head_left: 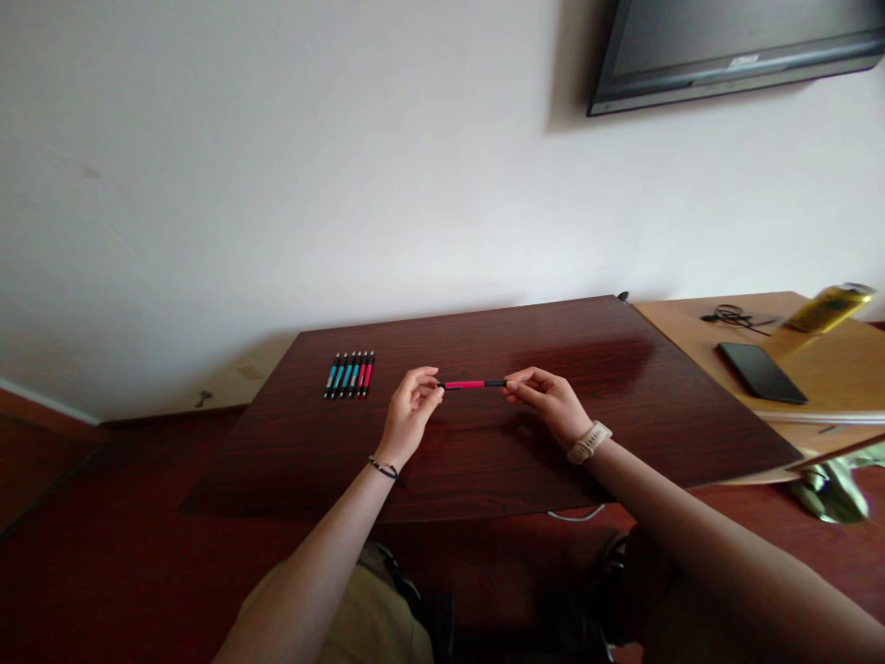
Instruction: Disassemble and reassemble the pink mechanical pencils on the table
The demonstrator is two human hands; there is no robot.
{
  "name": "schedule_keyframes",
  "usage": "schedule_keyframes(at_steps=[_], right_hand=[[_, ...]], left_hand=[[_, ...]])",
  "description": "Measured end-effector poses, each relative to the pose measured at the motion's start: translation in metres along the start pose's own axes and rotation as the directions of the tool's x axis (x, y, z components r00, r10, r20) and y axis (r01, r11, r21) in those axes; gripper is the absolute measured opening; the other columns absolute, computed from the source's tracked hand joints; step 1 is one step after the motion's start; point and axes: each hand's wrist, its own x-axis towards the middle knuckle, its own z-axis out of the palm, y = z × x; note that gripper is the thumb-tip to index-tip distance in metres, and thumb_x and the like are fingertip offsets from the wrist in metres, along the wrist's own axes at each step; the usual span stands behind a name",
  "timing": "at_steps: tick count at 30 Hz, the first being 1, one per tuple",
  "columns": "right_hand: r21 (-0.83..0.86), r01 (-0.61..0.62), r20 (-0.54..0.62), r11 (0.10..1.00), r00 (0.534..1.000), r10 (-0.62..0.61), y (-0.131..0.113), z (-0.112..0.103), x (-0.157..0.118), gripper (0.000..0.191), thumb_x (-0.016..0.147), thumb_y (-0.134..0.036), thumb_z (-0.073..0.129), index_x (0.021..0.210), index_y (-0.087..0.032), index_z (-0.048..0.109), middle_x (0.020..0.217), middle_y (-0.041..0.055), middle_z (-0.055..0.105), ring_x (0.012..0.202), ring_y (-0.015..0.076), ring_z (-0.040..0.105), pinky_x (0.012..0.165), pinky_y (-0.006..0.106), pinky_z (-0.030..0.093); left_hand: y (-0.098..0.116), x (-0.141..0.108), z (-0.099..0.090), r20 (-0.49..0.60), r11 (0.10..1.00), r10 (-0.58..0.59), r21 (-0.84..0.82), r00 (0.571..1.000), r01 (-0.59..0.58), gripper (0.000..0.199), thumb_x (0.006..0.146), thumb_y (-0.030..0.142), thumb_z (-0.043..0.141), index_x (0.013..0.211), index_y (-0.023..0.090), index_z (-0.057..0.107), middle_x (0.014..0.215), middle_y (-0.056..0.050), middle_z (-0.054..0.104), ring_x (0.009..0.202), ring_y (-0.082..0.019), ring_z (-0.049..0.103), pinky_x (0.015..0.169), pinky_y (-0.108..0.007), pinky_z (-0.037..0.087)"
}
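A pink and black pen (465, 385) is held level above the dark wooden table (512, 346), stretched between both hands. My left hand (413, 406) pinches its left end between thumb and fingers. At the black right end, my right hand (546, 397) grips it with thumb and forefinger. To the left of my left hand, a row of several pens (349, 375) lies side by side on the table, blue ones on the left and pink ones on the right.
On the right, a lighter wooden surface (674, 323) bears a black phone (761, 373), a coiled black cable (734, 317) and a yellow can (831, 307). A television (733, 55) hangs on the wall above. A white cable shows under the table's front edge.
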Motion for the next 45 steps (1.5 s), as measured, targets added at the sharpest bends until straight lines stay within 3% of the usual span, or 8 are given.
schedule_keyframes(at_steps=[4,11,16,22,27,33,38,45], right_hand=[[0.002,0.005,-0.004,1.000,1.000,-0.005,0.0008,0.0000,0.0009,0.038,0.077,-0.051,0.088,0.096,-0.020,0.075,0.093,0.0075,0.079,0.081,0.0190,0.072,0.076,0.032,0.058],[-0.001,0.004,0.006,1.000,1.000,-0.004,0.0033,-0.0029,0.0018,0.038,0.077,-0.050,0.088,0.096,-0.020,0.075,0.093,0.0068,0.078,0.081,0.0184,0.072,0.076,0.031,0.057],[0.004,0.006,0.005,1.000,1.000,-0.006,0.0023,-0.0014,0.0014,0.036,0.078,-0.049,0.088,0.096,-0.020,0.075,0.093,0.0066,0.078,0.081,0.0182,0.071,0.076,0.031,0.057],[0.002,-0.005,0.009,1.000,1.000,0.005,0.0018,-0.0015,0.0004,0.039,0.076,-0.051,0.088,0.096,-0.020,0.075,0.093,0.0071,0.078,0.082,0.0186,0.072,0.078,0.032,0.058],[-0.001,-0.002,0.008,1.000,1.000,0.002,0.0011,-0.0017,0.0009,0.038,0.077,-0.050,0.088,0.096,-0.020,0.075,0.093,0.0070,0.079,0.081,0.0186,0.072,0.077,0.032,0.058],[0.006,-0.018,0.006,1.000,1.000,0.018,0.0019,-0.0018,0.0009,0.038,0.077,-0.049,0.088,0.097,-0.020,0.075,0.093,0.0071,0.079,0.082,0.0190,0.072,0.077,0.032,0.058],[0.007,-0.015,0.005,1.000,1.000,0.015,0.0022,-0.0025,0.0007,0.036,0.078,-0.048,0.087,0.096,-0.020,0.075,0.093,0.0068,0.078,0.082,0.0187,0.072,0.076,0.031,0.057],[-0.002,0.002,0.007,1.000,1.000,-0.002,0.0022,-0.0030,0.0004,0.034,0.079,-0.047,0.087,0.097,-0.020,0.075,0.093,0.0070,0.079,0.081,0.0180,0.072,0.076,0.031,0.057]], left_hand=[[0.0009,-0.0001,0.0009,0.009,1.000,0.001,0.025,1.000,-0.001,0.024,0.093,0.037,0.071,0.110,0.020,0.069,0.102,-0.006,0.071,0.087,-0.017,0.071,0.081,-0.030,0.058],[-0.0005,0.0003,0.0015,0.024,0.999,-0.035,0.013,0.999,0.034,0.027,0.096,0.044,0.068,0.105,0.018,0.068,0.092,-0.005,0.073,0.083,-0.017,0.070,0.077,-0.029,0.057],[0.0008,0.0008,0.0034,0.005,0.999,-0.007,-0.035,1.000,0.007,0.031,0.091,0.039,0.074,0.114,0.019,0.068,0.107,-0.008,0.072,0.094,-0.019,0.071,0.082,-0.030,0.059],[0.0007,0.0001,0.0022,0.027,1.000,-0.003,0.016,1.000,0.003,0.024,0.094,0.039,0.071,0.104,0.018,0.070,0.100,-0.007,0.073,0.086,-0.017,0.071,0.081,-0.030,0.059],[0.0012,0.0010,0.0021,0.020,1.000,0.003,0.000,1.000,-0.003,0.028,0.092,0.037,0.074,0.112,0.019,0.070,0.106,-0.007,0.073,0.092,-0.018,0.071,0.085,-0.031,0.059],[0.0016,0.0010,0.0018,0.022,1.000,-0.019,0.018,1.000,0.019,0.026,0.094,0.041,0.070,0.107,0.018,0.070,0.097,-0.007,0.074,0.086,-0.019,0.071,0.081,-0.031,0.060],[0.0004,0.0016,0.0023,0.010,1.000,0.012,0.008,1.000,-0.012,0.031,0.091,0.037,0.074,0.116,0.020,0.070,0.107,-0.007,0.071,0.093,-0.018,0.070,0.084,-0.031,0.059],[0.0000,0.0024,0.0012,0.027,1.000,-0.003,0.017,1.000,0.003,0.025,0.095,0.042,0.069,0.103,0.018,0.071,0.092,-0.006,0.073,0.083,-0.017,0.070,0.079,-0.030,0.057]])
